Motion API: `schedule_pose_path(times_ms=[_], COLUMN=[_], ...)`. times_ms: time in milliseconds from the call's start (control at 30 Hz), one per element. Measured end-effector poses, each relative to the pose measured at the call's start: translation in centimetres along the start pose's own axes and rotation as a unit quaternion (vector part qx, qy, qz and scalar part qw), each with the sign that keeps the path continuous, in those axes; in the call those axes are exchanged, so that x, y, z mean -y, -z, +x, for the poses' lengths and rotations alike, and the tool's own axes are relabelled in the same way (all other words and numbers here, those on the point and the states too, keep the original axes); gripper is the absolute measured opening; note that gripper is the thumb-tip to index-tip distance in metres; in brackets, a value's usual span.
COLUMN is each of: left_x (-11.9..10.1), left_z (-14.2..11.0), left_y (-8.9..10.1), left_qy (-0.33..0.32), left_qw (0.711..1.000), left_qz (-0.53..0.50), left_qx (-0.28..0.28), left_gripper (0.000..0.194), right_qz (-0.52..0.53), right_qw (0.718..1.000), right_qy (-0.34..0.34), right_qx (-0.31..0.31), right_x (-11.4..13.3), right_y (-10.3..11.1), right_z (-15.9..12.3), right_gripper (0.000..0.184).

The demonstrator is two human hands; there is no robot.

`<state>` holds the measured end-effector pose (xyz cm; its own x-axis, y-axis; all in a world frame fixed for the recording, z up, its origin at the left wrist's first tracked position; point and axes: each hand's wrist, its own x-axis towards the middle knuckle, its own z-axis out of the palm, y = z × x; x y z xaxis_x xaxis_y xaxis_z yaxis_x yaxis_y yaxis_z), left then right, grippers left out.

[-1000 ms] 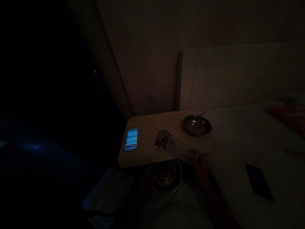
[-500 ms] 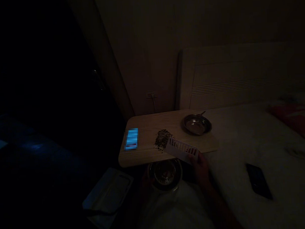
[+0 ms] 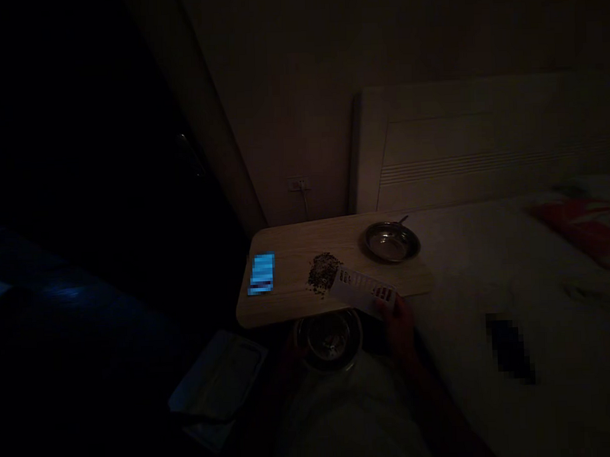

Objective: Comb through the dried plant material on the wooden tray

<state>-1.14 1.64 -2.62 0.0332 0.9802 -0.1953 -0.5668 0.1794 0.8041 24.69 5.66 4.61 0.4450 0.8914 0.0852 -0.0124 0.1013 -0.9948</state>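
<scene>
The room is very dark. My right hand [image 3: 397,324] grips the right end of a white plastic piece with a row of slots [image 3: 357,292], perhaps a small tray. Its left end touches or hangs over a pile of small dark grains or seeds [image 3: 323,271] on the wooden table [image 3: 292,305]; which of the two I cannot tell. A round metal bowl [image 3: 356,333] is below the table's front edge, close to my lap, with some bits inside. My left hand [image 3: 295,352], hardly lit, is closed at the bowl's left rim.
A lit phone [image 3: 262,273] lies on the table's left side. Another metal bowl [image 3: 393,242] with a handle sticking out stands at the table's right. To the right is a bed [image 3: 466,263] with a dark blurred object [image 3: 510,349] and a red cloth [image 3: 580,229]. A pale box-like thing [image 3: 220,385] sits lower left.
The whole view has shifted slightly, with the table and bowls a little higher in the picture. The slotted piece stays beside the pile, its tilt slightly altered. Both hands keep their hold.
</scene>
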Motion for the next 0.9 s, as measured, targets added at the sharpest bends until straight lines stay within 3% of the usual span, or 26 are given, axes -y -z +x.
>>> schedule_pose_path(times_ms=[300,533,900], left_x=[0.3,0.7,0.4], left_z=[0.4,0.5,0.4], left_y=[0.5,1.0,0.3], left_qy=[0.007,-0.001,0.000], left_qw=[1.000,1.000,1.000], left_qz=[0.013,0.002,-0.005], left_qx=[-0.012,0.023,-0.013], left_gripper=[0.067,0.071,0.069], right_qz=[0.009,0.002,0.009], right_qw=[1.000,1.000,0.999], right_qy=[-0.005,0.006,0.016], right_qx=[0.022,-0.015,0.036], right_x=[0.4,0.4,-0.1], right_y=[-0.7,-0.6,-1.4], right_z=[-0.9,-0.8,-0.8], right_gripper=[0.037,0.037,0.037])
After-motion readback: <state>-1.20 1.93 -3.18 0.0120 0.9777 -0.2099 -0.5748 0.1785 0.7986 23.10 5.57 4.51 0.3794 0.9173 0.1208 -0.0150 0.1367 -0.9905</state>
